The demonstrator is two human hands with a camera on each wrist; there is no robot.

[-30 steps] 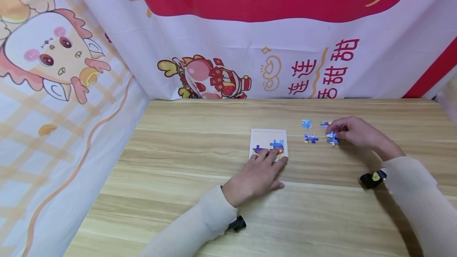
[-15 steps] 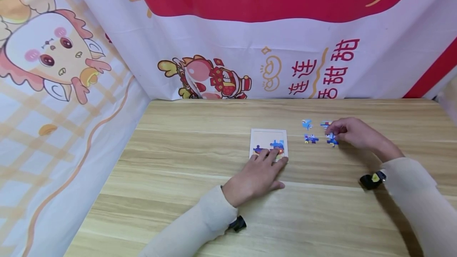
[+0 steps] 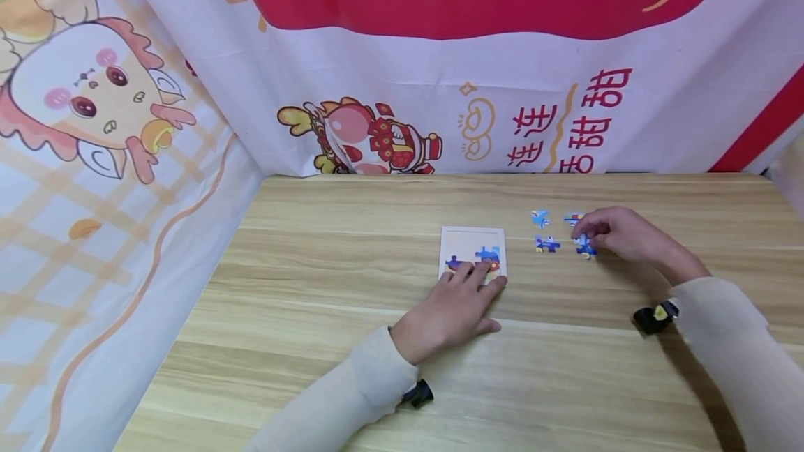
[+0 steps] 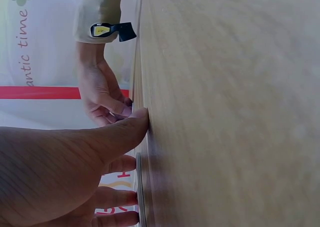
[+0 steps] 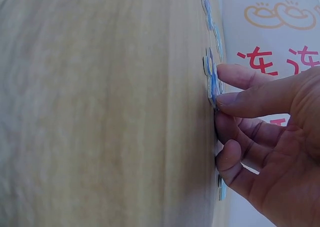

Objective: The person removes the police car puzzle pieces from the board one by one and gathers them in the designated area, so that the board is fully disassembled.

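Observation:
A square jigsaw tray with a pale border lies on the table, and a few blue and purple pieces show in its lower part. Across its near edge rests my left hand, fingers spread and partly covering those pieces. The left thumb is off the tray, against the tabletop. To the right, my right hand pinches a blue jigsaw piece with thumb and index finger, the piece lying flat at table level. Its other fingers curl against the tabletop.
Three more loose jigsaw pieces lie close by: a light blue one, a blue and yellow one, and one with red beside the right fingertips. A printed cloth hangs along the table's back edge.
The blue piece under my right fingers has shifted very slightly, with a tiny movement of those fingers. My left hand and the tray stay in place.

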